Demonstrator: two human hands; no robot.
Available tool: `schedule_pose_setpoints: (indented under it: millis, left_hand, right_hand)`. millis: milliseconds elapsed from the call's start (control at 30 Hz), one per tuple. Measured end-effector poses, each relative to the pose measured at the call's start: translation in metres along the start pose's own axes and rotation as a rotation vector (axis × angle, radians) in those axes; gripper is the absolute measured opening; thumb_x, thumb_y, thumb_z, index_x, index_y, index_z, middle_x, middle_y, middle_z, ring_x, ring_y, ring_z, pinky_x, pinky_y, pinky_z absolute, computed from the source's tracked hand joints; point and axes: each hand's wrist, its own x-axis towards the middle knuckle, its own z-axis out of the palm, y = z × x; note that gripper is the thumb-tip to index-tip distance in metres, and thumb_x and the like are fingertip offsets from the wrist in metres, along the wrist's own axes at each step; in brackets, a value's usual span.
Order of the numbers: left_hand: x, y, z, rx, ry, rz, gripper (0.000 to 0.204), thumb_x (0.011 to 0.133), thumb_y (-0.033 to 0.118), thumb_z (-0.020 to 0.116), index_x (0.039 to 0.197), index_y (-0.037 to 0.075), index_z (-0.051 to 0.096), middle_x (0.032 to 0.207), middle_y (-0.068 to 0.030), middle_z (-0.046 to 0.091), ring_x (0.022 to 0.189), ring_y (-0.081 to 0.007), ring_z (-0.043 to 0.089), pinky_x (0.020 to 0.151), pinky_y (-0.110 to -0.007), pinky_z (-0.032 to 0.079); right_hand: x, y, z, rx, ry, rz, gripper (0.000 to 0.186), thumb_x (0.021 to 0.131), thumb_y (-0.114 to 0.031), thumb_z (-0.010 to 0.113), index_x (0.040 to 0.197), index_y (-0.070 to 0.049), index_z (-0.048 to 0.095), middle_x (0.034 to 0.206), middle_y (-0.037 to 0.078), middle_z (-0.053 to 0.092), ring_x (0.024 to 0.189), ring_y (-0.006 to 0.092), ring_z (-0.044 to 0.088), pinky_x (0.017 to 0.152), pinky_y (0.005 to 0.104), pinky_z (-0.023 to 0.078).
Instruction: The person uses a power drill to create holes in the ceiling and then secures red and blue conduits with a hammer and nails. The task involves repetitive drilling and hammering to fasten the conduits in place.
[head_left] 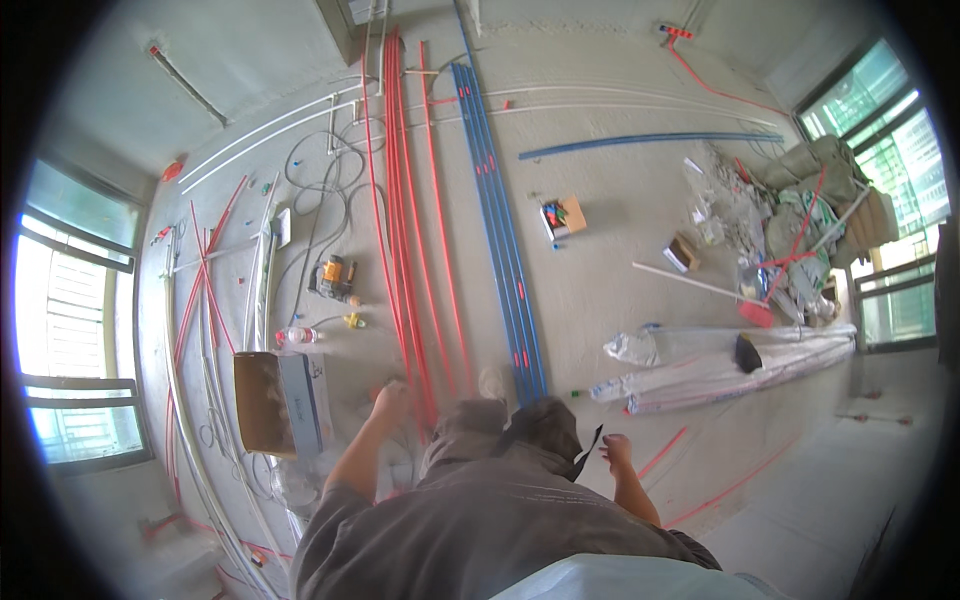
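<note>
My left hand hangs low beside the near ends of the red conduit pipes. Its fingers look curled but are blurred, and I cannot tell whether it touches a pipe or holds anything. On the other side of my body, my right hand is in the air with loosely bent fingers a little apart, and nothing shows in it. A black strap hangs close to its fingertips, apparently not gripped. Straight ahead lie blue pipes with small red pieces on them, running toward my feet.
At left stand an open cardboard box, an orange-and-black power tool and a bottle. A small box of parts sits right of the blue pipes. Plastic-wrapped lengths, a broom and a debris heap lie at right.
</note>
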Motion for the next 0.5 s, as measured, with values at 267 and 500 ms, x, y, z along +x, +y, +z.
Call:
schedule_pose_setpoints:
  millis: [267,500]
  left_hand:
    - [0.15,0.197,-0.041,0.082,0.151,-0.08,0.035,0.1,0.035,0.064,0.116,0.005,0.076,0.112,-0.0191,0.078,0.105,-0.0344,0.075,0.09,-0.045,0.056]
    - [0.183,0.15,-0.015,0.689,-0.036,-0.298,0.022,0.096,0.031,0.071,0.105,0.012,0.078,0.091,-0.0119,0.076,0.085,-0.0294,0.074,0.075,-0.041,0.06]
  right_hand:
    - [0.155,-0.188,-0.032,0.046,-0.034,0.095,0.019,0.096,-0.02,0.074,0.108,-0.007,0.069,0.085,0.012,0.068,0.07,0.0258,0.071,0.056,0.0412,0.051]
    - [0.321,-0.44,-0.007,-0.082,-0.282,-0.067,0.025,0.097,-0.023,0.073,0.116,-0.007,0.068,0.097,0.012,0.068,0.085,0.0287,0.075,0.06,0.0379,0.053]
